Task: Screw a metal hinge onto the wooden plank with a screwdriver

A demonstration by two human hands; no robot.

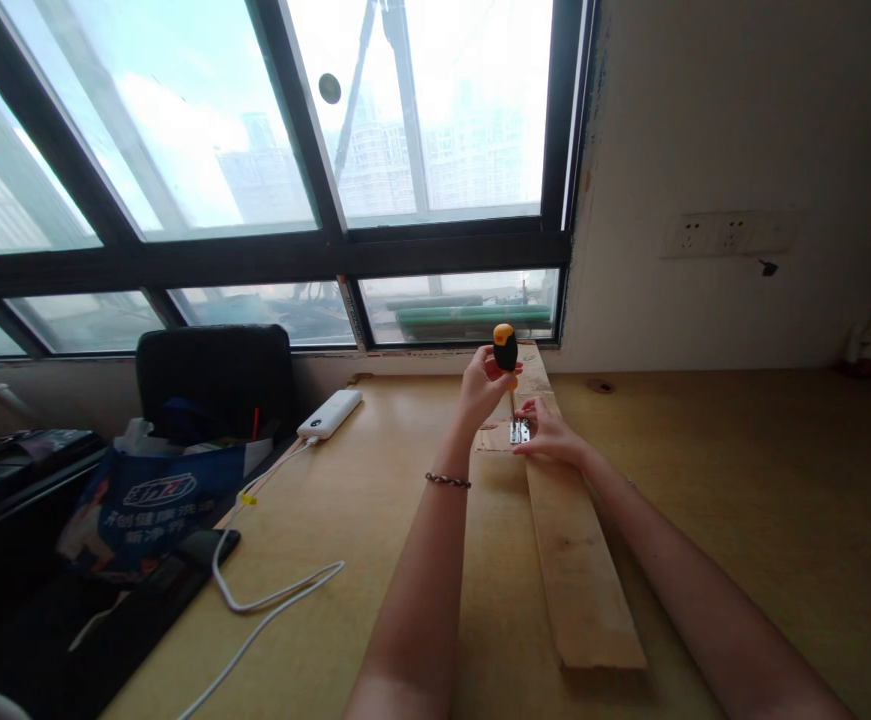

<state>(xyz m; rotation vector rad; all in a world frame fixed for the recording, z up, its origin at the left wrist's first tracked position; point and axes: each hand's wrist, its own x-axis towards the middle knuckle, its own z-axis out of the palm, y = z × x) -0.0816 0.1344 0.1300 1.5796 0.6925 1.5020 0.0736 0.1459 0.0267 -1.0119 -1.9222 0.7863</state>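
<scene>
My left hand [486, 382] is closed around the lower part of a screwdriver [505, 348] with a black and orange handle. The screwdriver stands nearly upright, its shaft running down to a small silver metal hinge [519, 431]. My right hand [549, 432] pinches the hinge from the right, thumb at the near side and fingers at the far side. Under the hinge lies a long wooden board [581, 560] that stretches from the window side toward me. A piece of cardboard [491, 436] shows just left of the hinge. Any screw at the tip is too small to make out.
The board rests on a wooden table [397, 500]. To the left lie a white power bank [330, 413] and its white cable [277, 605]. Beyond the table's left edge are a black chair [214, 380] and a blue bag [157, 500]. A window and wall border the far side.
</scene>
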